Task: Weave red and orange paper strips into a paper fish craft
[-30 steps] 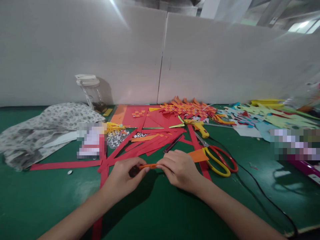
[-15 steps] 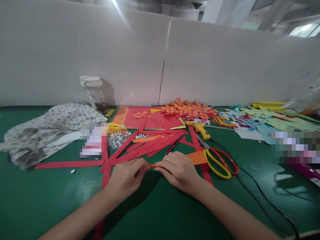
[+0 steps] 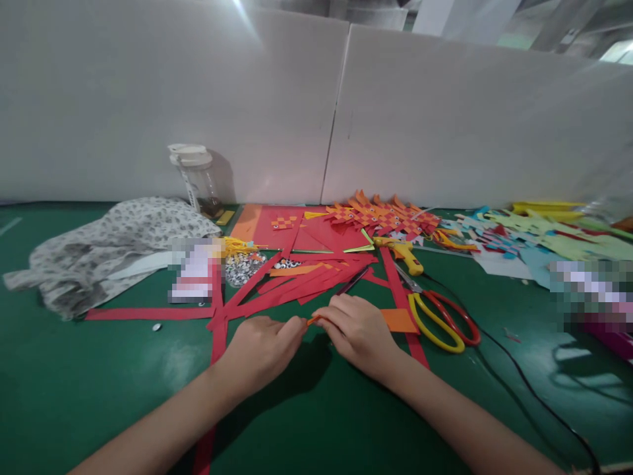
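Note:
Between my two hands, a small piece of orange paper shows as a thin edge; the fingers cover most of it. My left hand is closed in a pinch at its left end. From the other side, my right hand pinches it, fingers bent over the top. Both hands are above the green table, with the fingertips almost meeting. Just right of my right hand lies a wider orange paper strip, crossing a red strip. Scissors with one yellow and one red handle lie beside it.
Red paper strips spread behind my hands, near a pile of googly eyes. Farther back are woven orange-red paper pieces and a yellow glue gun with a trailing cord. A lidded bottle and patterned cloth are at left.
The view has shifted slightly, so the table things appear farther right. My left fingers have closed up more around the orange paper, and less of it shows.

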Available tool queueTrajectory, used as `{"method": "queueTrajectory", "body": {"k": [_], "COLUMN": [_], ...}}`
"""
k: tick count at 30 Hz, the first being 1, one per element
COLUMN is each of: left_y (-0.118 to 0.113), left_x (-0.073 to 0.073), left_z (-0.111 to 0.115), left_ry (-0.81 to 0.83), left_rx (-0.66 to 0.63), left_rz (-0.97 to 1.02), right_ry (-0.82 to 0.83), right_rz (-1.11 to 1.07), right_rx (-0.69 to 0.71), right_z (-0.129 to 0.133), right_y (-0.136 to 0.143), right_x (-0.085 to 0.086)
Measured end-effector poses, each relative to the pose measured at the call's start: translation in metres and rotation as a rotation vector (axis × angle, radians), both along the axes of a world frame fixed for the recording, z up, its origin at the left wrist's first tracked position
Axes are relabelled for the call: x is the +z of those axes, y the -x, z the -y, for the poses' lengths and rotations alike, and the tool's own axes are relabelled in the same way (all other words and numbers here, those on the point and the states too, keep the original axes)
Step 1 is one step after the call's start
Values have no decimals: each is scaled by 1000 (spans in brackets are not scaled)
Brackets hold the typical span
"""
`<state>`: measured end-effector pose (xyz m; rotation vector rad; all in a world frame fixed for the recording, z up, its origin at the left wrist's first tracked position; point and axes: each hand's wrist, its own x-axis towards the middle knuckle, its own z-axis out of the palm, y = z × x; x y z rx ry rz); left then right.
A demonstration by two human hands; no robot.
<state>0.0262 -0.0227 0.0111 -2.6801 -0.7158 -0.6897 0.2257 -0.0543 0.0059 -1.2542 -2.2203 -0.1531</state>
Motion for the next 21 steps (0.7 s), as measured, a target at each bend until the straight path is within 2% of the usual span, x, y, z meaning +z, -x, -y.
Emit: {"method": "queueTrajectory", "body": {"k": [5,11,15,18,21], "left_y": [4,1,1,6,11], "left_x": [5,3,2,4,6], "left_z": [-4,-3,-4,-9,-15], "left_ry": [76,56,60,123,142], "left_rx": [60,83,57,91,109], "left_rz": [-35,-29,20,4,6], "right_ry": [-38,-46,33,76,36], "right_rz": [53,31,41,37,44], "right_rx": [28,47,76,31,35], "right_z": [5,3,-5,-11,-13], "right_y": [3,3,-11,-25,-32], "right_x": [0,2,7,12,15]}}
